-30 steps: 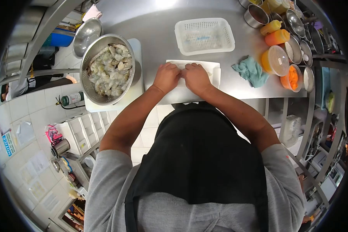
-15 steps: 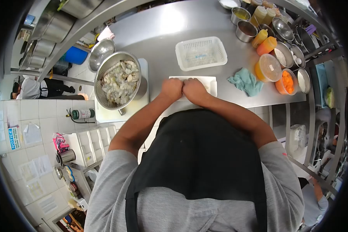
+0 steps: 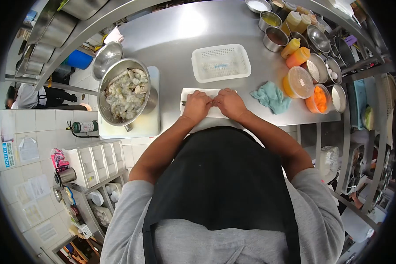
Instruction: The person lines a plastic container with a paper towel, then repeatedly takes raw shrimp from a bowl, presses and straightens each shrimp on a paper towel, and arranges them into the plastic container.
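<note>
- At the far left, a tiled wall [image 3: 35, 121] is hung with papers and a blue-and-white notice [image 3: 7, 154]; above it, a person [image 3: 28, 96] in a white top can be seen.
- A green extinguisher [image 3: 84, 126] is mounted near the wall's edge, with white drawers [image 3: 94, 165] placed below.
- A steel colander [image 3: 103, 101] is filled with shrimp [image 3: 125, 94] and set over a white board [image 3: 152, 127].
- The steel counter [image 3: 169, 48] is lit by a bright glare at its far side.
- Near its front edge, a white tray [image 3: 187, 93] is covered in part by both hands.
- The left hand [image 3: 198, 105] and right hand [image 3: 230, 104] are curled, fingertips brought together over the tray; whether anything is gripped cannot be told.
- Beyond them, a perforated white basket [image 3: 198, 75] is placed.
- A crumpled teal cloth [image 3: 273, 97] is left to the right, beside a lidded tub [image 3: 298, 82].
- Squeeze bottles [image 3: 298, 57] are grouped behind it, and the far right is bounded by metal racking [image 3: 377, 132].
</note>
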Demonstrator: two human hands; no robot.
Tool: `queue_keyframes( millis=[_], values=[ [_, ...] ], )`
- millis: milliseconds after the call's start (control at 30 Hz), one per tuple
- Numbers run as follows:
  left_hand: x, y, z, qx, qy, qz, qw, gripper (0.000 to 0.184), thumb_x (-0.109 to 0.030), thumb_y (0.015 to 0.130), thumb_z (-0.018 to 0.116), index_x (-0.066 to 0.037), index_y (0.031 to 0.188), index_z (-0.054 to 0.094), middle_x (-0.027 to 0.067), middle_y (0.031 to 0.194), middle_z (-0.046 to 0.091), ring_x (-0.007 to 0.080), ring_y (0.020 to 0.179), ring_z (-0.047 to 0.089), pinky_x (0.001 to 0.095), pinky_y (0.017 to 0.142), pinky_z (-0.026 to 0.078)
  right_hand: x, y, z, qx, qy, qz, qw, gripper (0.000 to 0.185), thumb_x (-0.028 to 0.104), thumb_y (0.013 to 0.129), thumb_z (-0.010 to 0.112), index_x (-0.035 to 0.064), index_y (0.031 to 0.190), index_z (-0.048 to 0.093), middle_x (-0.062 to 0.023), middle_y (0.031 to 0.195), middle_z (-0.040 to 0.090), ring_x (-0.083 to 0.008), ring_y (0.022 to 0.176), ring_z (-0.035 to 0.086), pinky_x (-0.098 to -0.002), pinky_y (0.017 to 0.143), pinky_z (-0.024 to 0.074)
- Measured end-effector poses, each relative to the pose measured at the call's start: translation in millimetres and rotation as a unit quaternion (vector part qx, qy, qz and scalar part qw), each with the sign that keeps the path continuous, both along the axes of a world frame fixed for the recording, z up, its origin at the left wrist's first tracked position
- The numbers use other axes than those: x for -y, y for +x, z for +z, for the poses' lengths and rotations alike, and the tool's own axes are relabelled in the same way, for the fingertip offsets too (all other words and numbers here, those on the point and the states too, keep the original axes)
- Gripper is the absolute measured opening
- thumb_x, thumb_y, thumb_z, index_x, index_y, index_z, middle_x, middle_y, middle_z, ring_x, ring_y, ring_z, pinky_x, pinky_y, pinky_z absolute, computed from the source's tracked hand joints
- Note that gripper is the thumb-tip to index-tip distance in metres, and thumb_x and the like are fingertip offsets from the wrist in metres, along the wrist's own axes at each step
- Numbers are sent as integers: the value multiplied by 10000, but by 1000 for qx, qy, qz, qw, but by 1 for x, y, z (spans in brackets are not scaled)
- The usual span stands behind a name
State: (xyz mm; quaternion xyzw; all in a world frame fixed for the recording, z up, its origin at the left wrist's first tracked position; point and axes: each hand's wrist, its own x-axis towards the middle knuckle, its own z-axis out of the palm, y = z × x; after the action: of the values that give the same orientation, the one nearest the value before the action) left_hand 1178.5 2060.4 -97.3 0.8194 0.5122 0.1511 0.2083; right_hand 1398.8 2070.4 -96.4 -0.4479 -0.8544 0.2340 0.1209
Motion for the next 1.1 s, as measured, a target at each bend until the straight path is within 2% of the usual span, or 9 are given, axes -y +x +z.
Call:
queue_keyframes(
  millis=[100, 133, 167, 267, 300, 500, 700, 800, 1100],
  values=[
    [10, -18, 10, 10, 82, 52, 995, 160, -235, 904, 815, -164, 1043, 851, 30, 1033, 756, 292, 1150, 650, 525, 975, 446, 14, 13, 8, -64, 107, -43, 991, 169, 191, 939, 754, 102, 1071, 810, -65, 1071, 693, -326, 1155, 612, -503, 1010, 491],
    [14, -28, 10, 16, 118, 80, 990, 146, -233, 907, 812, -170, 1032, 854, 27, 1015, 755, 291, 1155, 650, 528, 976, 447, 12, 19, 5, -44, 91, -25, 995, 201, 198, 935, 760, 100, 1104, 803, -71, 1085, 693, -327, 1162, 611, -502, 1017, 486],
    [14, -48, -10, -14, 112, 67, 991, 183, -240, 896, 821, -176, 1066, 845, 25, 1037, 749, 292, 1207, 630, 539, 985, 441, 10, 25, 0, -24, 73, -10, 997, 235, 205, 930, 767, 98, 1138, 795, -77, 1098, 692, -328, 1168, 611, -502, 1025, 482],
    [16, -70, -4, -40, 18, 47, 998, 243, -238, 886, 827, -157, 1115, 827, 29, 1123, 740, 291, 1254, 602, 542, 984, 436, 9, 32, 1, 14, 37, 14, 999, 306, 216, 922, 778, 85, 1198, 777, -92, 1121, 692, -328, 1181, 611, -499, 1028, 478],
    [17, -69, -1, -37, 34, 47, 998, 245, -229, 882, 828, -159, 1117, 821, 26, 1148, 736, 286, 1265, 593, 547, 958, 445, 6, 30, 5, 22, 29, 18, 999, 323, 219, 920, 781, 79, 1211, 771, -97, 1126, 692, -328, 1185, 611, -498, 1026, 479],
    [24, -63, -2, -13, 80, 82, 993, 186, -197, 883, 825, -193, 1068, 834, 10, 1079, 738, 284, 1232, 613, 549, 962, 447, 7, -9, 24, -57, 91, 3, 994, 190, 212, 947, 742, 67, 1066, 775, -104, 1069, 695, -331, 1137, 625, -493, 989, 490],
    [25, -72, -7, 25, 83, 96, 992, 163, -173, 879, 825, -178, 1041, 832, 11, 1077, 736, 287, 1243, 612, 531, 987, 469, -5, -31, 7, 15, 86, 38, 996, 148, 213, 948, 710, 67, 951, 732, -116, 1008, 703, -343, 1043, 661, -498, 915, 511],
    [26, -73, -11, 36, 83, 108, 990, 152, -167, 876, 823, -173, 1028, 832, 14, 1076, 736, 293, 1236, 614, 517, 991, 485, -7, -32, 6, 38, 87, 44, 994, 122, 187, 934, 709, 67, 943, 731, -121, 998, 700, -345, 1037, 663, -502, 898, 520],
    [24, -75, -18, 57, 98, 105, 988, 132, -183, 872, 817, -173, 1002, 838, -19, 1060, 725, 263, 1243, 603, 509, 982, 481, -7, -35, 3, -40, 55, 7, 998, 57, 106, 884, 718, 60, 865, 746, -130, 928, 720, -377, 967, 676, -506, 845, 541]
  ],
)
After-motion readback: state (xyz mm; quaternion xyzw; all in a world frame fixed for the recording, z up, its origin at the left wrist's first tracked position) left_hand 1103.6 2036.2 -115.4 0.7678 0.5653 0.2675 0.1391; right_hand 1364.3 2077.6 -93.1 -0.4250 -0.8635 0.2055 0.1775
